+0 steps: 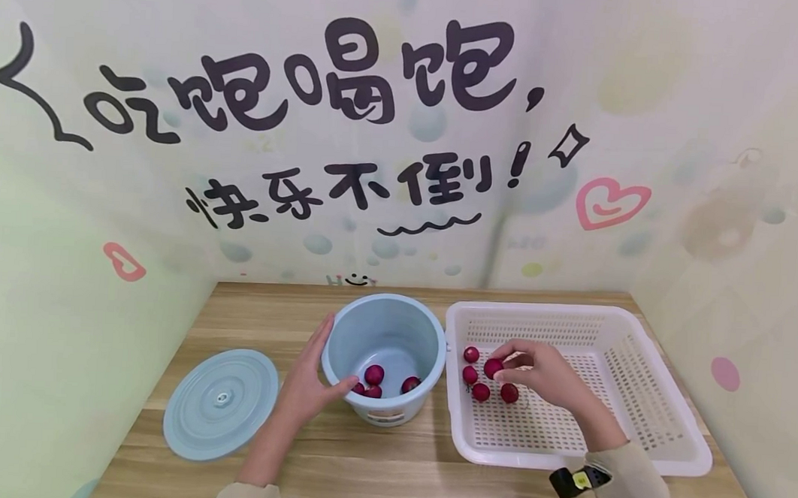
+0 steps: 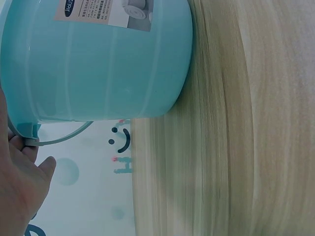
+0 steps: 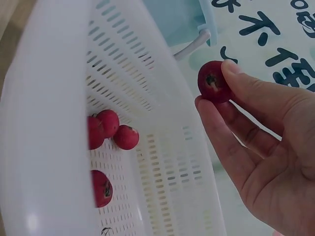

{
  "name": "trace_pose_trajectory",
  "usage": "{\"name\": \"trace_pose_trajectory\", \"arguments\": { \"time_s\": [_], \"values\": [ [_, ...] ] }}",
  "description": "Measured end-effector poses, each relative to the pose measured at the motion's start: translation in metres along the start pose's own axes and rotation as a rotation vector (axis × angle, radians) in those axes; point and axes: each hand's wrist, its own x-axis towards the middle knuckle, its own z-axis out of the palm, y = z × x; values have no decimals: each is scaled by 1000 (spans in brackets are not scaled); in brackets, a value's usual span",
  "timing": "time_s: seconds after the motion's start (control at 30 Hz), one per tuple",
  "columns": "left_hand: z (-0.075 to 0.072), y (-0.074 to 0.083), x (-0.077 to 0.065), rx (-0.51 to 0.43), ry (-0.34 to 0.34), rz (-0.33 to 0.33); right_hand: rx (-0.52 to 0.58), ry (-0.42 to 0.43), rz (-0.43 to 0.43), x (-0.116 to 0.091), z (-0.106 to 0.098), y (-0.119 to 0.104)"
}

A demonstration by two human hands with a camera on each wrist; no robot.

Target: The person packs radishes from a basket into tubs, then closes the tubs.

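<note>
In the head view, my left hand point(image 1: 307, 383) grips the side of a light blue bucket point(image 1: 395, 316), its thumb over the front rim. The left wrist view shows its fingers by the bucket's handle lug. Several red radishes point(image 1: 374, 375) lie on the bucket's bottom. My right hand point(image 1: 538, 370) pinches one small round red radish point(image 3: 214, 81) between thumb and fingertips, over the left part of a white plastic basket point(image 1: 682, 463). More radishes point(image 1: 509, 393) lie in the basket below and beside that hand.
A round light blue lid point(image 1: 222, 398) lies on the wooden table point(image 1: 387, 481), left of the bucket. The basket stands close beside the bucket on the right. Behind the table rises a wall point(image 1: 398, 256) with dark lettering, and walls flank both sides.
</note>
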Motion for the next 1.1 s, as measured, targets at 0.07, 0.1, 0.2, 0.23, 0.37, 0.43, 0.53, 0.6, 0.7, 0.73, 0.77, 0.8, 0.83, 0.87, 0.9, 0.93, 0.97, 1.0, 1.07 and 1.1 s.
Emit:
{"name": "trace_pose_trajectory", "arguments": {
  "time_s": [0.07,0.1,0.2,0.23,0.37,0.43,0.53,0.6,0.7,0.73,0.77,0.8,0.83,0.87,0.9,0.93,0.97,1.0,1.07,1.1],
  "values": [
    [0,-1,0,-4,5,10,-4,6,0,3,0,-3],
    [0,-1,0,-6,7,14,-9,11,-3,4,1,-5],
    [1,-2,0,-10,11,23,-4,17,-25,8,2,-10],
    [1,-3,1,-13,11,23,-6,19,-34,9,3,-12],
    [0,-2,1,-14,7,14,6,22,-52,14,5,-19],
    [0,-2,1,-16,5,10,13,25,-60,17,6,-23],
    [0,-1,1,-18,4,7,27,28,-61,21,7,-29],
    [0,-1,1,-20,6,11,37,28,-67,24,9,-33],
    [0,-1,1,-22,9,22,49,26,-70,29,11,-38],
    [0,-1,1,-22,11,25,54,26,-73,30,12,-40],
    [0,-2,1,-22,13,29,58,28,-74,32,13,-41],
    [0,-2,1,-21,14,31,65,28,-77,34,14,-42],
    [0,-2,1,-21,16,33,73,27,-82,35,15,-43],
    [1,-2,1,-21,16,33,80,28,-88,37,17,-44],
    [1,-3,1,-20,17,35,85,30,-90,38,18,-45],
    [1,-3,1,-17,18,37,94,27,-92,40,19,-46],
    [1,-3,1,-18,20,38,99,25,-93,41,21,-47],
    [1,-4,1,-19,20,40,104,24,-96,43,22,-49],
    [2,-4,1,-21,22,44,111,25,-94,45,24,-52],
    [2,-4,1,-23,24,47,108,27,-93,46,25,-53]
  ]
}}
